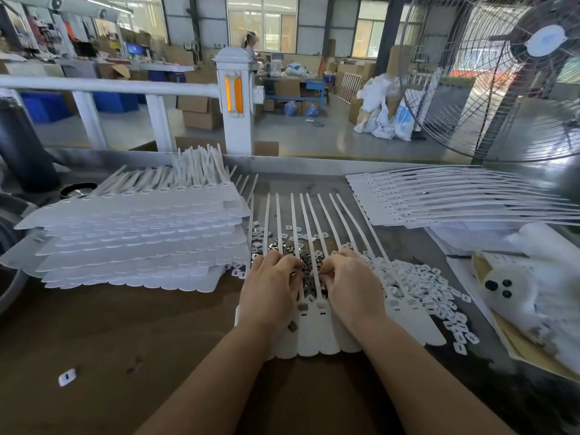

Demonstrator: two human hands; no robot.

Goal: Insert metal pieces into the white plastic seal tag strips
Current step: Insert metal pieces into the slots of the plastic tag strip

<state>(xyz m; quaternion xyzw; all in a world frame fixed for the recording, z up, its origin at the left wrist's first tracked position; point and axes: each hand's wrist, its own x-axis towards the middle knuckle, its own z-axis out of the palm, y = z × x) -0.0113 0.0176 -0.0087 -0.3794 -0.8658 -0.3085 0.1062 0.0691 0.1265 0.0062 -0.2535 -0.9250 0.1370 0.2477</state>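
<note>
Both forearms reach over the tabletop's near edge, left hand and right hand curled, apparently pinching metal pieces; seat each squarely in the strip slots.

1. No text, label, brand, number or sign can be read anywhere in the head view.
2. The white seal tag strips under the hands carry small dark slots but no legible print.
3. The lit screen, far beyond the left hand, is too small and blurred to read.
4. The cardboard boxes far ahead of the hands show no readable markings.
</note>
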